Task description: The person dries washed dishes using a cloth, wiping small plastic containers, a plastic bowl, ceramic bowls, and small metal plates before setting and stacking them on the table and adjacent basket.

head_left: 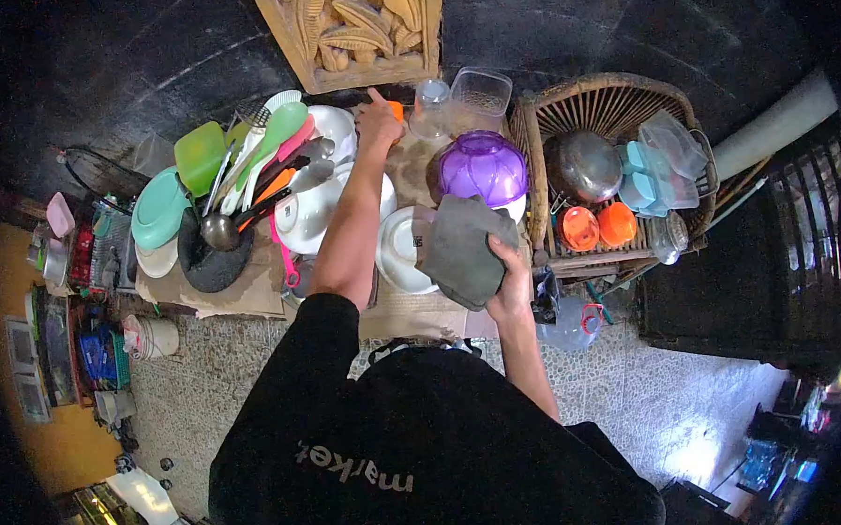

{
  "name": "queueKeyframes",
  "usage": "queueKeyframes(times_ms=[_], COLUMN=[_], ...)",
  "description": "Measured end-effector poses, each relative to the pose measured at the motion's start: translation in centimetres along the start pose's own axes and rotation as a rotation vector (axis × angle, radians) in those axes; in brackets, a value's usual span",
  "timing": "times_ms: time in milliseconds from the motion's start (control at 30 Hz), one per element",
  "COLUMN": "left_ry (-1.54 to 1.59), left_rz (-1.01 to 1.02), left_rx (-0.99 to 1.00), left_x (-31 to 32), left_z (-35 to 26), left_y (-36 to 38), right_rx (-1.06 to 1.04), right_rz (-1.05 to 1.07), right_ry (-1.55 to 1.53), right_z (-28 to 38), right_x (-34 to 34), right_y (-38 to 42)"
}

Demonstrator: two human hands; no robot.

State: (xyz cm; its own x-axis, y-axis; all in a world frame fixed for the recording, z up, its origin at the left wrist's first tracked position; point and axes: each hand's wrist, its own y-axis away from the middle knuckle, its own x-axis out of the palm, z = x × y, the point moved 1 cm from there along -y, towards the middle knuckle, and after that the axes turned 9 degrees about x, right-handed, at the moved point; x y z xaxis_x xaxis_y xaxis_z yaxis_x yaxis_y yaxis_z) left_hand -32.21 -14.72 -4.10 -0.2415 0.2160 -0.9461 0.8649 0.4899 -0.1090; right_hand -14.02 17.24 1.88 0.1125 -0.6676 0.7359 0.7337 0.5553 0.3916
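Observation:
My left hand [377, 124] reaches to the back of the table with its fingers around a small orange cup [396, 110], most of which is hidden. In my right hand [510, 282] is a folded grey cloth [470, 251], held above the near side of the table. Under and beside the cloth lie a white plate [398, 251] and an upturned purple bowl [482, 169]. A clear cup [429, 110] and a clear plastic container [481, 100] stand right of my left hand. White bowls [303, 221] sit beneath my left forearm.
Spoons, ladles and spatulas [279, 128] pile up at left around a dark stone mortar [216, 262], near a teal bowl [162, 206]. At right, a rattan rack [535, 154] holds a metal bowl [583, 166], orange cups [616, 225] and clear containers. A carved wood panel [354, 31] borders the back.

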Motion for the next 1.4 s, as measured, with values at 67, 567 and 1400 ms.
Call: queueKeyframes(times_ms=[67, 567, 1400], left_ry=[0.064, 0.841, 0.802], left_rz=[-0.033, -0.326, -0.222], left_rx=[-0.071, 0.363, 0.611], left_x=[-2.1, -10.8, -11.1], left_z=[-1.1, -2.7, -2.7], left_y=[1.6, 22.8, 30.5], right_rx=[-0.003, -0.115, -0.252], right_rz=[-0.001, -0.009, -0.075], right_ry=[0.038, -0.006, 0.092], right_z=[0.4, -1.6, -5.6], right_x=[0.1, 3.3, 6.5], right_y=[-0.2, -2.6, 1.5])
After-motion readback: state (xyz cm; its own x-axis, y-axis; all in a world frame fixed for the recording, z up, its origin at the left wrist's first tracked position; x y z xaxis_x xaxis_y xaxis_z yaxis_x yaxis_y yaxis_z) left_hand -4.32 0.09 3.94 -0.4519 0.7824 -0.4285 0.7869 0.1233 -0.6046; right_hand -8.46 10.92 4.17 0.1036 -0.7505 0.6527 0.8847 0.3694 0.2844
